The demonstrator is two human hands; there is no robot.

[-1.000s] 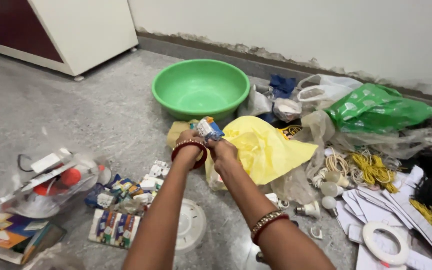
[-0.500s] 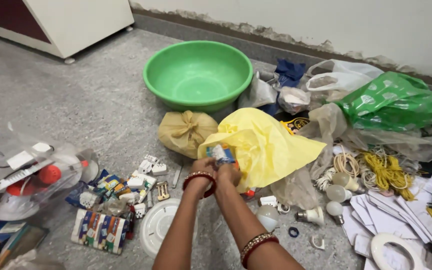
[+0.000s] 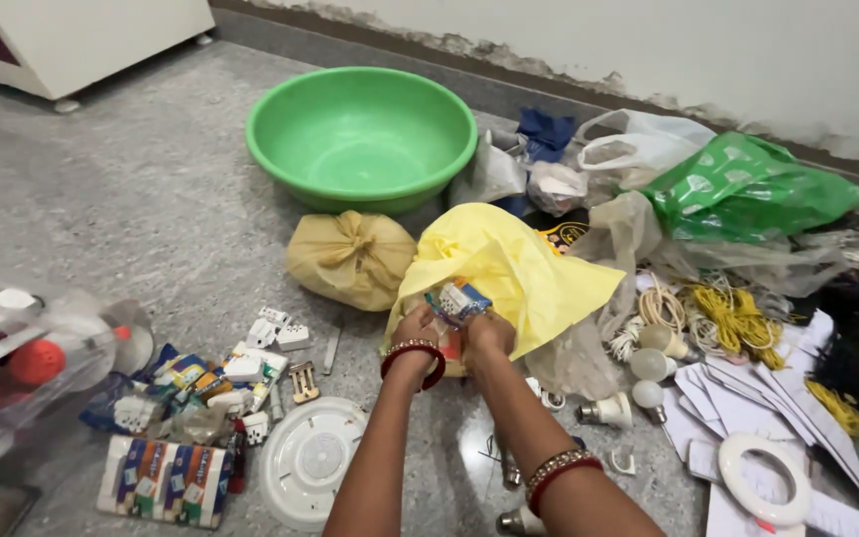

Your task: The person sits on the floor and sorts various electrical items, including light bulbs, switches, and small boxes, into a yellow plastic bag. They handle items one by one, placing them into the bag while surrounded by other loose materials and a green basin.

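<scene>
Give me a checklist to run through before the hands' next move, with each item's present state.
1. Both hands on the small packet: ok, left hand and right hand meet at it.
2. Packet above the yellow bag: ok.
3. Bag mouth open: cannot tell.
4. Green basin free of things: ok.
5. Floor beside the wrists free: not ok, bulbs and a white disc lie close.

Clear bag (image 3: 22,368) cut off at left edge; small packet (image 3: 457,299) print too blurred.
</scene>
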